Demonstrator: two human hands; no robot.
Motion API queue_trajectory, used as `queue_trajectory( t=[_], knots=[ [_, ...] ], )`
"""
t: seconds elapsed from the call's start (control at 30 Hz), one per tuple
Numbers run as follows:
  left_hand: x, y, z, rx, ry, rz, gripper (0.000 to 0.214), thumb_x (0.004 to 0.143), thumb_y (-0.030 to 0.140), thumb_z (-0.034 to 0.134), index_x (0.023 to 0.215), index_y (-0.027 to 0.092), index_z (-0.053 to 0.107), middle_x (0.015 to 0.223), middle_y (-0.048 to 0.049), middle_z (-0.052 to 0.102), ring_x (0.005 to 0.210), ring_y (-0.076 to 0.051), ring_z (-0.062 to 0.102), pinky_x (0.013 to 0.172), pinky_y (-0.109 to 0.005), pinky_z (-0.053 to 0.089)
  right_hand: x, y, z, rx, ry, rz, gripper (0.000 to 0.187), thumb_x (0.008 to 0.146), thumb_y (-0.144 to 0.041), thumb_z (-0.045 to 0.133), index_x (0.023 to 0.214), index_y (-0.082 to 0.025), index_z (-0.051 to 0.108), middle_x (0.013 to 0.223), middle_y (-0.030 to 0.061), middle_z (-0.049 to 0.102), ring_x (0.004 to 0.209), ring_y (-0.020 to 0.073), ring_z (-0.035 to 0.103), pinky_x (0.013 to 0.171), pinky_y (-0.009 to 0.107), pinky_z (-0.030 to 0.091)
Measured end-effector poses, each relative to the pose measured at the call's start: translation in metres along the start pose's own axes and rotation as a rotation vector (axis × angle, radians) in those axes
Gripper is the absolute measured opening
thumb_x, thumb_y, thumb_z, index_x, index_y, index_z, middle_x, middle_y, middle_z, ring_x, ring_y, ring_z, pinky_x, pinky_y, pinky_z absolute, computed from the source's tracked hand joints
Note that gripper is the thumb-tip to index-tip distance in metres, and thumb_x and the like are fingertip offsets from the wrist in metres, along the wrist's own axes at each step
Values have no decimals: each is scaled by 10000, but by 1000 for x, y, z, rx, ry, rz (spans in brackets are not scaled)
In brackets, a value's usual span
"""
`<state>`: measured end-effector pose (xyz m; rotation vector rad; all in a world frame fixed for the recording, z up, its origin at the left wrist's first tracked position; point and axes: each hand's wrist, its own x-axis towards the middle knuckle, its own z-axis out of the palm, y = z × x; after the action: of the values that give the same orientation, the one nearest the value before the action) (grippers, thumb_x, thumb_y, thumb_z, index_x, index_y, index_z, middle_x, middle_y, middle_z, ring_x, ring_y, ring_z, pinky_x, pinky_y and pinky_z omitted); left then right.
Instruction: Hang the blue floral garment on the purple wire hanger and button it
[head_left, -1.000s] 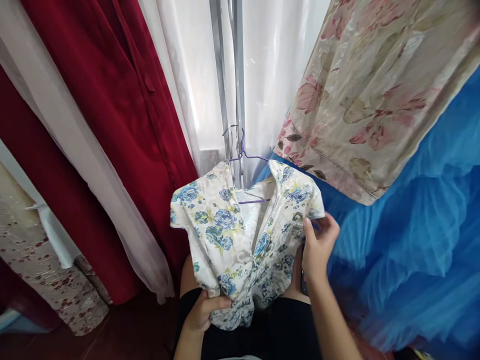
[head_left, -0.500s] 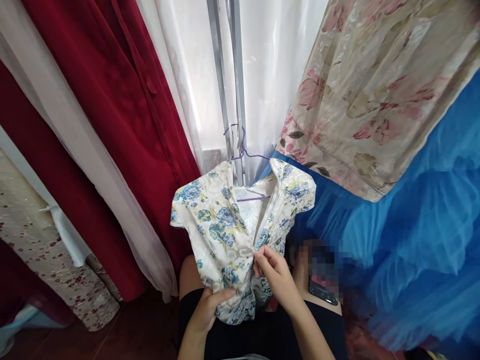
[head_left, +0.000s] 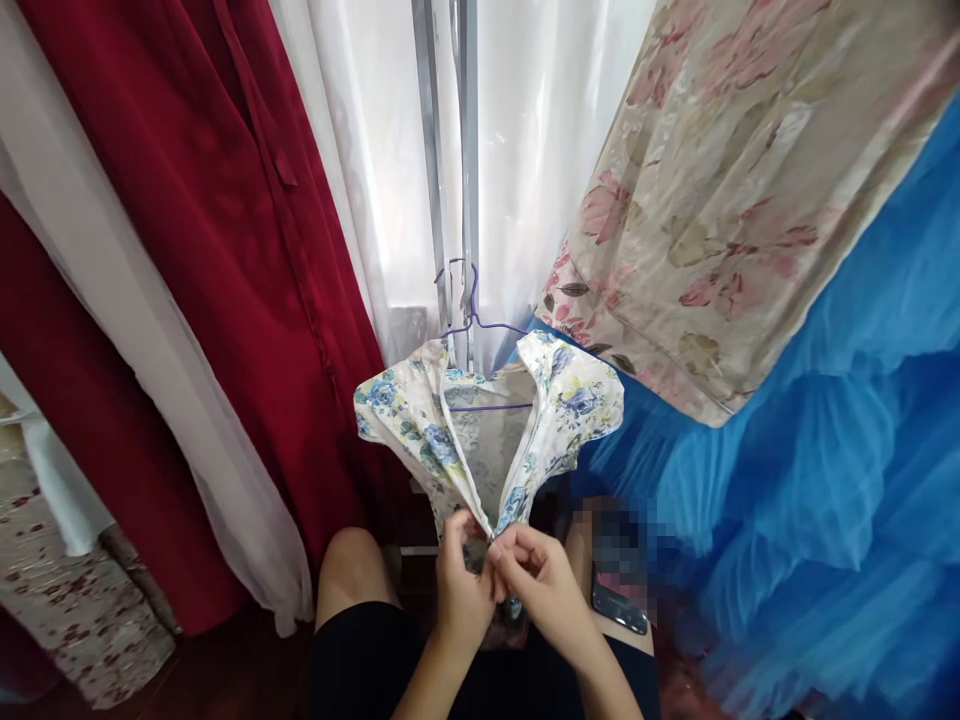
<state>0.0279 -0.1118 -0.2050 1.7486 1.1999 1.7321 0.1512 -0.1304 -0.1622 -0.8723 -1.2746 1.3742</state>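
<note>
A short-sleeved white garment with blue and yellow flowers (head_left: 574,395) hangs on a purple wire hanger (head_left: 475,318) in front of my knees. Its front gapes in a deep V, with narrow edging along both sides; whether that edging is a zip I cannot tell for sure. My left hand (head_left: 466,580) is closed on the cloth at the left of the V's lowest point. Right beside it, my right hand (head_left: 534,572) pinches the same point between thumb and fingers. The two hands meet there, hiding whatever small part lies between the fingertips and most of the garment's lower part.
Dark red cloth (head_left: 247,330) and pale sheer cloth (head_left: 180,420) hang at left. A grey metal stand (head_left: 469,150) rises behind the hanger before white curtains (head_left: 540,150). At right hang beige floral cloth (head_left: 675,270) and blue ruffled tulle (head_left: 817,460). A phone (head_left: 619,605) lies on my right thigh.
My left hand has moved up and right from the garment's lower side to the bottom of the V, meeting my right hand. The V now gapes wider and the garment is pulled straighter.
</note>
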Motion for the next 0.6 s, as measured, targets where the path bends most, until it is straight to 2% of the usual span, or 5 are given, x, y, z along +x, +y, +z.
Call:
queue_trajectory(
  t=[0.07, 0.2, 0.3, 0.43, 0.6],
  knots=[
    [0, 4, 5, -15, 26, 89, 75, 899, 165, 634, 958, 206, 612, 812, -11, 604, 740, -154, 613, 694, -249, 492, 3, -3, -5, 97, 54, -2, 323, 876, -451, 705, 762, -155, 645, 495, -8, 598, 442, 92, 472, 489, 224, 340],
    [-2, 19, 3, 14, -61, 154, 130, 899, 84, 596, 853, 189, 657, 743, -3, 541, 664, -123, 551, 646, -222, 451, 36, -32, -21, 315, 203, -22, 329, 780, -439, 768, 683, -135, 688, 348, -64, 432, 348, 45, 263, 402, 218, 197],
    [0, 24, -2, 53, -123, 129, 147, 911, 87, 572, 837, 180, 659, 751, -10, 529, 650, -117, 537, 634, -218, 445, 81, -73, -20, 328, 191, -89, 370, 720, -408, 802, 526, -148, 623, 352, -46, 436, 364, 44, 282, 393, 220, 227],
    [5, 19, -15, 202, -227, 152, 186, 927, 97, 522, 832, 181, 659, 750, -18, 509, 640, -125, 539, 613, -231, 432, 135, -124, -2, 303, 231, -167, 278, 633, -339, 830, 564, -128, 662, 447, -22, 548, 386, 37, 361, 370, 194, 239],
    [3, 6, -37, 430, -448, 189, 243, 858, 33, 513, 874, 192, 696, 813, -49, 606, 699, -173, 627, 619, -266, 460, 150, -145, 10, 320, 230, -226, 214, 676, -317, 773, 656, -117, 698, 463, -40, 540, 393, 39, 385, 369, 182, 251]
  ],
)
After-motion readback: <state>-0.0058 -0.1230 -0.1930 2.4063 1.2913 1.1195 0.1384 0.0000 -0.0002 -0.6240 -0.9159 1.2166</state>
